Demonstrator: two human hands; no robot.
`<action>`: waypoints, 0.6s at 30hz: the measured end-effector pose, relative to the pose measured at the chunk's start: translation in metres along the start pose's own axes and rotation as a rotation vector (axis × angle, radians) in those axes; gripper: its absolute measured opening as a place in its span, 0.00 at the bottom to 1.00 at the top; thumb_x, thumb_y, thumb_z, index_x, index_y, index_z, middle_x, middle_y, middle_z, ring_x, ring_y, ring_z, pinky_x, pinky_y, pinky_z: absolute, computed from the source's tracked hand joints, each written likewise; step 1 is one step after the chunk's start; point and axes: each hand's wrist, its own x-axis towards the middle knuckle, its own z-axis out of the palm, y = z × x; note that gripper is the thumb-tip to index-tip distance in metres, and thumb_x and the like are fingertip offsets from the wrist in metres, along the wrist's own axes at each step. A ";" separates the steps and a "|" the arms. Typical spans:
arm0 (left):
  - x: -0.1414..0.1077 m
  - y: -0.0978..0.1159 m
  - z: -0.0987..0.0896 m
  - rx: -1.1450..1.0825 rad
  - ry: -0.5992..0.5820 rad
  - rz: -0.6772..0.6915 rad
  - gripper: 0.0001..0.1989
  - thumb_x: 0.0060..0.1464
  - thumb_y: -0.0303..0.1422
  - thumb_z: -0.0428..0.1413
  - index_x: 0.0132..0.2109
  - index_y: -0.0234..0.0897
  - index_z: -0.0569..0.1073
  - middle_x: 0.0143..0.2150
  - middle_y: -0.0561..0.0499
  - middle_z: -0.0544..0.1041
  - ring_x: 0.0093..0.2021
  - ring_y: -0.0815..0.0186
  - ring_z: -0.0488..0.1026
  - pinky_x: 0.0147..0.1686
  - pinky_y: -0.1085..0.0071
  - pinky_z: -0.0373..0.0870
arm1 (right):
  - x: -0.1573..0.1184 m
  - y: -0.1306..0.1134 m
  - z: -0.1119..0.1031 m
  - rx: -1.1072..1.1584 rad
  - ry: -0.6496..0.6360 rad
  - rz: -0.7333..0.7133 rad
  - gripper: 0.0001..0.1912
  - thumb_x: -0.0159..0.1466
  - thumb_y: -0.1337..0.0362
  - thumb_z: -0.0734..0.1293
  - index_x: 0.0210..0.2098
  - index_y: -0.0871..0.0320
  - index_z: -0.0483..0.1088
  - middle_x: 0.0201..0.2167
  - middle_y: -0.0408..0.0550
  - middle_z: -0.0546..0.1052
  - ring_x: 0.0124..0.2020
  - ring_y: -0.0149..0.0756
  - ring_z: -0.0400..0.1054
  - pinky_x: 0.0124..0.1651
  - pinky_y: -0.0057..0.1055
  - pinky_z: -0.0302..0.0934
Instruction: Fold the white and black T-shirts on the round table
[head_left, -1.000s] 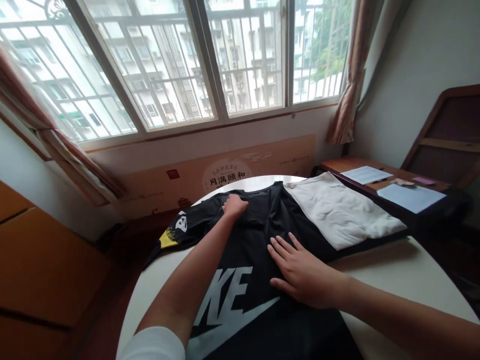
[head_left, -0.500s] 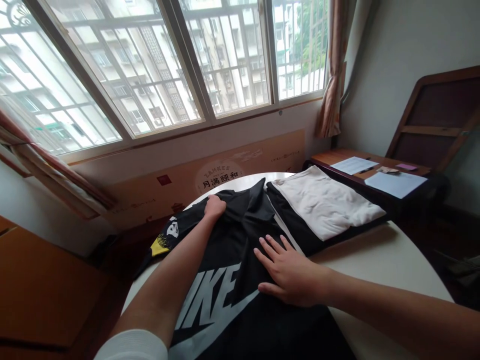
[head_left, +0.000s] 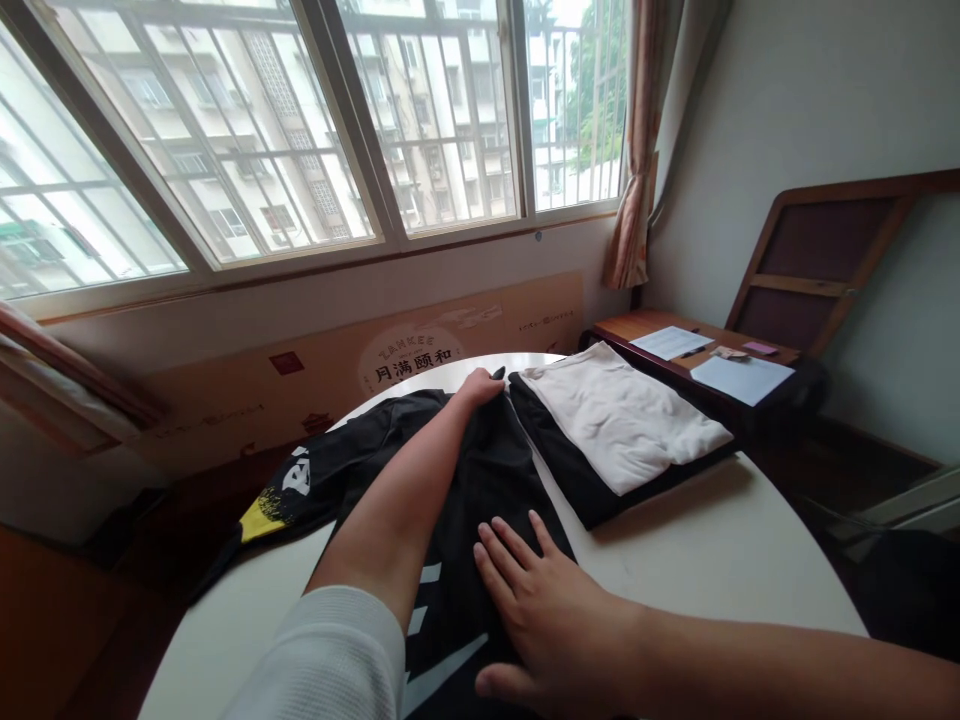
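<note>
— White round table [head_left: 675, 570] filling the near part of the room. Where are the hands on it?

— Nearest is the right hand [head_left: 547, 620], palm down, fingers spread, on the black garment with pale print [head_left: 502, 465]. The garment lies under both hands, from the near edge of the view up toward the table's far side.

— And the left hand [head_left: 480, 388]?

— Farther off, at the garment's far end, closed around a bunch of black fabric, with a small tip poking out to its right. That forearm crosses over the cloth.

— How do the edges run?

— To the left, a black sleeve with a yellow patch and white print [head_left: 296, 485] slants down to the table's left rim. The garment's right edge comes out beside the right hand's fingertips.

— Any open room?

— Bare tabletop lies left of the left forearm, below the sleeve. There's a broader stretch right of the garment, beyond the right forearm. Farther up it narrows to a slim gap beside the folded black cloth [head_left: 592, 508], which has a folded white cloth [head_left: 630, 415] on top.

— Past the table?

— Far right, a brown wooden side table [head_left: 630, 326] with white paper sheets [head_left: 742, 380] and a pink slip [head_left: 760, 348]. Straight ahead, a tan printed panel [head_left: 225, 400] stands below a barred window [head_left: 450, 130], with a pinkish curtain [head_left: 634, 200] at its right.
</note>
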 end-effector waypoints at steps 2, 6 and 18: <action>0.011 -0.003 -0.006 -0.104 0.003 -0.001 0.10 0.48 0.38 0.64 0.32 0.36 0.74 0.29 0.45 0.77 0.38 0.51 0.77 0.36 0.63 0.70 | 0.001 0.002 -0.006 0.000 -0.017 -0.010 0.51 0.73 0.37 0.55 0.76 0.75 0.43 0.76 0.71 0.40 0.78 0.62 0.30 0.74 0.68 0.24; 0.024 -0.004 -0.017 -0.311 -0.033 0.018 0.14 0.51 0.44 0.62 0.35 0.37 0.74 0.29 0.47 0.76 0.31 0.60 0.74 0.31 0.67 0.70 | 0.000 0.011 -0.019 -0.054 -0.044 0.002 0.51 0.71 0.37 0.59 0.75 0.74 0.48 0.75 0.72 0.44 0.78 0.65 0.34 0.75 0.67 0.24; 0.030 -0.023 -0.031 -0.183 -0.241 0.017 0.11 0.39 0.38 0.69 0.26 0.38 0.76 0.28 0.50 0.78 0.33 0.59 0.74 0.35 0.66 0.70 | 0.006 0.011 0.047 -0.259 0.136 -0.409 0.29 0.79 0.54 0.53 0.73 0.65 0.56 0.74 0.62 0.57 0.76 0.52 0.50 0.72 0.61 0.53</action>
